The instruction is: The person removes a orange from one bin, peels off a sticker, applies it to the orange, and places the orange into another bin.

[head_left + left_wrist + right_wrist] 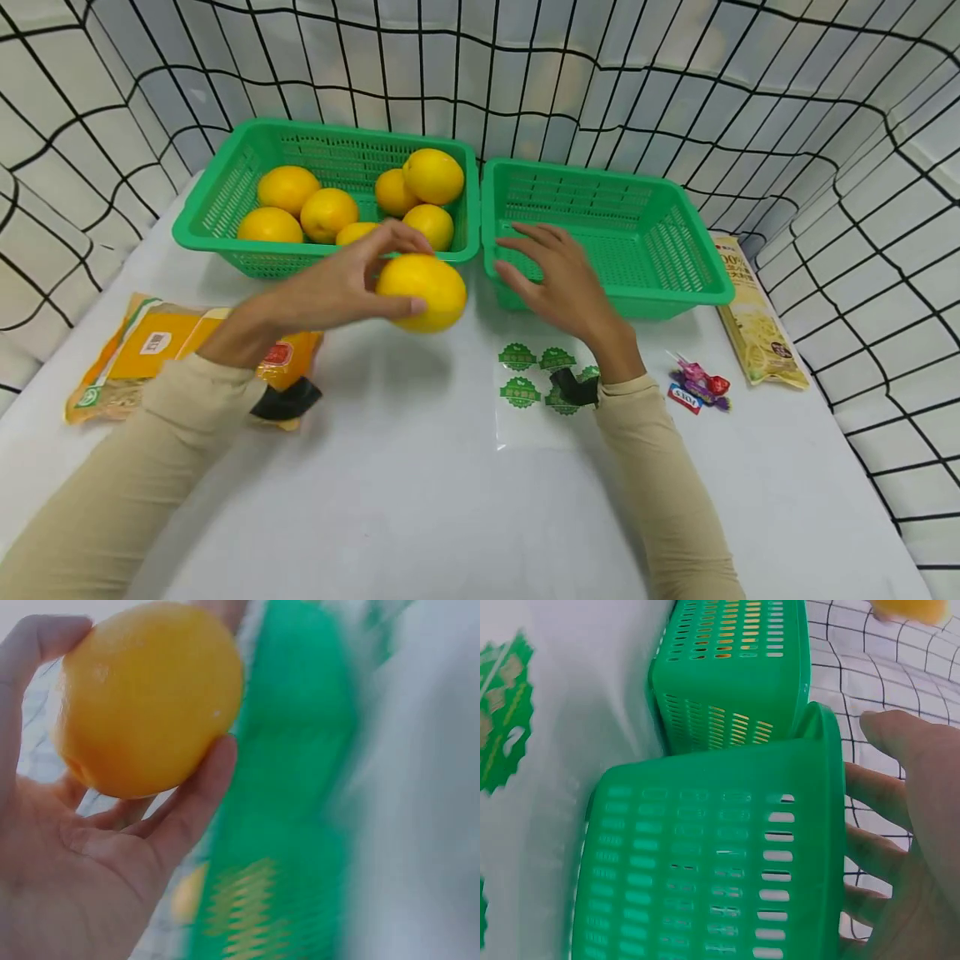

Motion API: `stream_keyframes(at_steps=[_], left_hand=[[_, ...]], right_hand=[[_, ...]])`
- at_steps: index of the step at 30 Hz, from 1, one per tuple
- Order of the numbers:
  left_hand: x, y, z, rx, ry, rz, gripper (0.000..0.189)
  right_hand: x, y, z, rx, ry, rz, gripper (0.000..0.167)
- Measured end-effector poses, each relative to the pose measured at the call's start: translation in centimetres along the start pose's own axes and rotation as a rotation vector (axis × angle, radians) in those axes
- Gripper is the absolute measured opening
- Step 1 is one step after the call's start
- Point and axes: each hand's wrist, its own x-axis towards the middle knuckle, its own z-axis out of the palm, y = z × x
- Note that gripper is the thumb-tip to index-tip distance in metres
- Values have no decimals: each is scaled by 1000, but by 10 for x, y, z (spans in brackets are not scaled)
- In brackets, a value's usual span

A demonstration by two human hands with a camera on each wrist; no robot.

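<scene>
My left hand holds an orange between thumb and fingers, lifted in front of the left green basket. The left wrist view shows the fingers around the same orange. My right hand is empty, its fingers relaxed and spread over the near left part of the right green basket. In the right wrist view that hand hovers by the rim of the basket. Several more oranges lie in the left basket, some of them stacked.
An orange-yellow food packet lies on the left, partly behind the left forearm. Green stickers on a clear sheet lie below the right hand. Wrapped candies and a gold packet are at the right. Black wire netting surrounds the white table.
</scene>
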Motion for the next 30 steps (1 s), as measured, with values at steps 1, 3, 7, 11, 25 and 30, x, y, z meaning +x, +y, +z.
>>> stream_keyframes(at_steps=[1,3,7,11,25,30], left_hand=[[-4,-6,13,-18,-20,12,59],[-12,-21,39,-65,-44,15,61],[-21,-46,76,-115,-39,-12,65],[-25,-59,93,-130,-21,-39,65],[-30,-72,97,-127,38,-16,65],[-29,-71,101,-166,58,-33,63]], right_hand=[[-3,-1,-1,-13,11,-9,44],[-10,-2,-3,-36,36,-20,42],[-26,-4,-3,-106,144,-104,33],[-45,-5,3,-160,225,-216,19],[-69,2,23,-36,-304,152,34],[-68,5,27,5,-366,203,39]])
